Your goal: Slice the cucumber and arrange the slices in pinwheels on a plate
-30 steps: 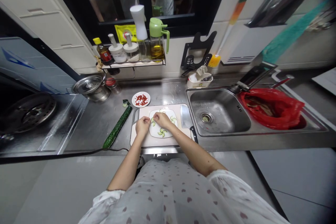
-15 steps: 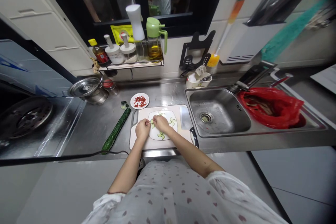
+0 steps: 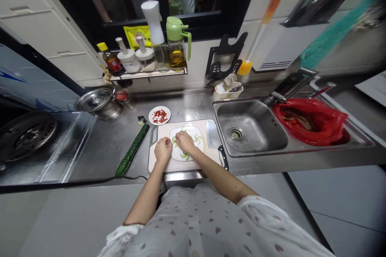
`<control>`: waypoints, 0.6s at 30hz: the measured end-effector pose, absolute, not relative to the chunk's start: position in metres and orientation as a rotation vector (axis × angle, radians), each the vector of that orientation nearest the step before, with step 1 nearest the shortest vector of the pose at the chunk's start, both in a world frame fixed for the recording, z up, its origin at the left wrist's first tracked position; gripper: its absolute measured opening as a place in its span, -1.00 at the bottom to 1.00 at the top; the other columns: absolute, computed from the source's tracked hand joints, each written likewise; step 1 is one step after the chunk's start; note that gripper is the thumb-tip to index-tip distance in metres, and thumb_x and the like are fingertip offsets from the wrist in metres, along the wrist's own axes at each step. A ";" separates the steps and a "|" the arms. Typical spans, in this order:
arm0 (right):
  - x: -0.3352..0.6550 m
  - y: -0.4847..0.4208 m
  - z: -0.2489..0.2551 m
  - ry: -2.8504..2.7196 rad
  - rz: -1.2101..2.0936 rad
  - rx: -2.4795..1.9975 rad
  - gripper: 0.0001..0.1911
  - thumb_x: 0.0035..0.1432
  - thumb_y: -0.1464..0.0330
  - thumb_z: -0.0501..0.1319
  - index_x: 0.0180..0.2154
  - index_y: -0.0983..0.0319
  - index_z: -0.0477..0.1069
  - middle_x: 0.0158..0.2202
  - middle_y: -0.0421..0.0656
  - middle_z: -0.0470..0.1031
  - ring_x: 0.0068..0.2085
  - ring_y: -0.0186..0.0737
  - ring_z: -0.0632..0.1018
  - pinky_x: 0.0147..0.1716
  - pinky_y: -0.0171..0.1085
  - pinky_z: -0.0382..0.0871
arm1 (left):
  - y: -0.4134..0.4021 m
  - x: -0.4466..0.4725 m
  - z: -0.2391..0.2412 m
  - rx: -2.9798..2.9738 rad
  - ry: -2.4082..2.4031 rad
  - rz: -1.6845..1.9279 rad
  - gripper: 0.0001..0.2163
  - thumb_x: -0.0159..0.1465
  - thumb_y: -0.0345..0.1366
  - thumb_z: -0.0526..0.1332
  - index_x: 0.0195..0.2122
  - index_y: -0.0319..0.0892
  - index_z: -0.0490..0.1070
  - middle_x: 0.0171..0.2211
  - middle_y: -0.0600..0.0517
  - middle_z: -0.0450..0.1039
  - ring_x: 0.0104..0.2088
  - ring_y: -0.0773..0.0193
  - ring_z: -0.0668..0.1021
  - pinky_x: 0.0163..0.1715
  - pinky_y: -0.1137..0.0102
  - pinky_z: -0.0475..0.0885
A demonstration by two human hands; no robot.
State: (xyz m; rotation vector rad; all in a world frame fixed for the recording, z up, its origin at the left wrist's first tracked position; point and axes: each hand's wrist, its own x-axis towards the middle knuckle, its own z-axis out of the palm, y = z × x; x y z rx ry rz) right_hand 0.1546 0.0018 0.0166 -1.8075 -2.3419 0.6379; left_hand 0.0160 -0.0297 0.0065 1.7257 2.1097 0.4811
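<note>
A white plate [image 3: 187, 154] rests on the pale cutting board [image 3: 167, 166], with thin cucumber slices [image 3: 185, 155] laid in curved clusters near its rim. My left hand [image 3: 163, 149] is at the plate's left edge, its fingertips pinched together; anything between them is too small to see. Over the plate's left part, my right hand [image 3: 184, 143] has its fingers curled down beside some slices, and what they grip is hidden. A cleaver [image 3: 212, 134] with a black handle lies on the board's right side. To the left lies a long green cucumber [image 3: 132, 149].
A small dish [image 3: 159, 116] of chopped red pieces sits behind the board, with cucumber ends [image 3: 141, 120] beside it. A lidded pot [image 3: 102, 104] stands back left. On the right are the sink [image 3: 256, 128] and a red plastic bag [image 3: 313, 122]. Seasoning bottles line a wall rack [image 3: 150, 74].
The camera view has shifted slightly. Both hands keep nearly the same place over the plate, with only slight finger movement; the slices look unchanged.
</note>
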 end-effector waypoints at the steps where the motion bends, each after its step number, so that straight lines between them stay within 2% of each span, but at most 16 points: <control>1: 0.155 0.001 0.017 -2.338 0.626 -1.801 -0.77 0.31 0.37 0.04 -0.13 0.22 0.45 -0.08 -0.05 0.44 -0.03 -0.15 0.36 -0.18 -0.28 0.23 | -0.030 0.015 0.005 1.723 2.109 0.508 -0.84 0.27 -0.29 0.10 -0.23 -0.07 0.46 -0.24 0.02 0.50 -0.24 0.22 0.50 -0.30 0.39 0.26; 5: 0.157 -0.007 0.019 -2.332 0.571 -1.785 -0.74 0.34 0.36 0.00 -0.13 0.21 0.46 -0.11 -0.07 0.45 -0.06 -0.15 0.37 -0.19 -0.29 0.23 | -0.031 0.013 0.001 1.740 2.070 0.623 -0.83 0.27 -0.27 0.12 -0.18 -0.08 0.46 -0.21 0.00 0.47 -0.22 0.22 0.49 -0.22 0.38 0.30; 9: 0.158 -0.012 0.019 -2.366 0.593 -1.803 -0.73 0.35 0.34 0.00 -0.13 0.20 0.47 -0.11 -0.05 0.45 -0.05 -0.14 0.37 -0.20 -0.28 0.24 | -0.028 0.015 -0.003 1.808 2.042 0.630 -0.87 0.24 -0.24 0.18 -0.25 -0.07 0.49 -0.24 -0.01 0.43 -0.17 0.17 0.45 -0.12 0.35 0.30; 18: 0.158 -0.013 0.015 -2.395 0.590 -1.808 -0.70 0.35 0.34 -0.01 -0.13 0.23 0.48 -0.09 -0.02 0.45 -0.02 -0.13 0.37 -0.14 -0.26 0.25 | -0.019 0.020 -0.005 1.759 2.096 0.498 -0.89 0.21 -0.22 0.23 -0.29 -0.07 0.50 -0.24 -0.03 0.39 -0.13 0.13 0.43 -0.10 0.33 0.30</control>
